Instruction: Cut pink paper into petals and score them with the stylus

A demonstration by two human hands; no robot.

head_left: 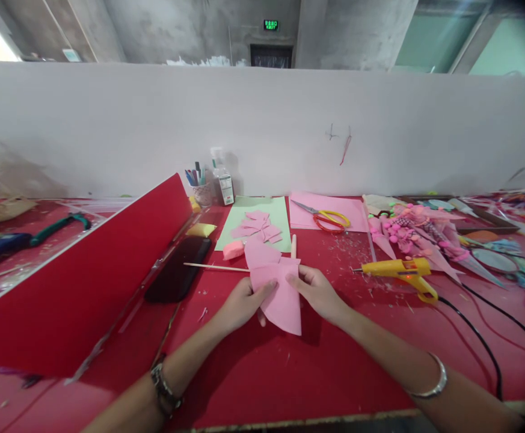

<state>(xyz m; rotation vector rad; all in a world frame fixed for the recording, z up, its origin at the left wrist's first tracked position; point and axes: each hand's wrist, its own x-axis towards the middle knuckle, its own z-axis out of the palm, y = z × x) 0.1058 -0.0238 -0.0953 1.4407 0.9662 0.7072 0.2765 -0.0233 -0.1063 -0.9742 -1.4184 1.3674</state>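
Note:
Pink pieces of paper (275,304) with curved edges are held up between my two hands over the red table. My left hand (246,300) pinches them at the left, thumb on top and fingers underneath. At the right edge, my right hand (319,291) grips them with the thumb pressed on the face. A thin wooden stick (214,267) lies left of the paper, its right end hidden behind it. Beyond the paper, a pale rod (293,246) points away. More cut pink pieces (257,225) rest on a green sheet (278,207).
Upright red board (109,270) and black phone (178,270) stand at the left. Scissors (329,219) lie on pink sheets (352,207) at the back. A yellow glue gun (400,270), its cable trailing, is right, near pink cones (418,237). A pump bottle (225,183) stands behind.

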